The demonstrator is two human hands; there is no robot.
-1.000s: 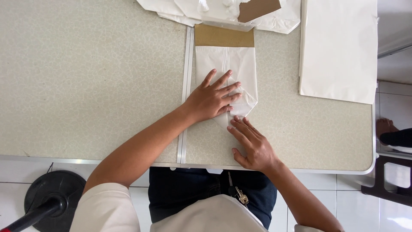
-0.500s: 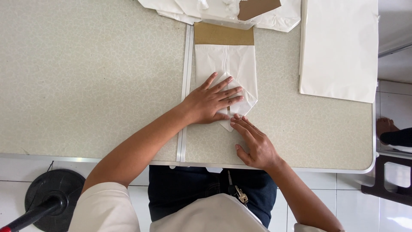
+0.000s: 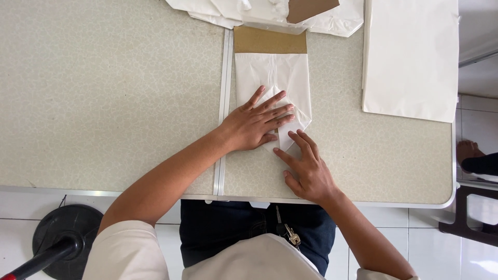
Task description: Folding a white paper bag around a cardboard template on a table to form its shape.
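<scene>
Centrally, left hand [image 3: 255, 126] lies flat, fingers spread, on white paper bag [image 3: 273, 78] at table [image 3: 104, 93] middle. Right hand [image 3: 307, 169], fingers apart, pins folded bag corner. Brown cardboard strip [image 3: 270, 40] above bag; white sheet stack [image 3: 410, 57] at right.

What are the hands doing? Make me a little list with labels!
left hand: pressed flat on the white paper bag, fingers spread
right hand: fingertips at the bag's folded near corner
bag: flat on the speckled table, brown card strip at its far end
far right: stack of white sheets
floor: black round base
</scene>
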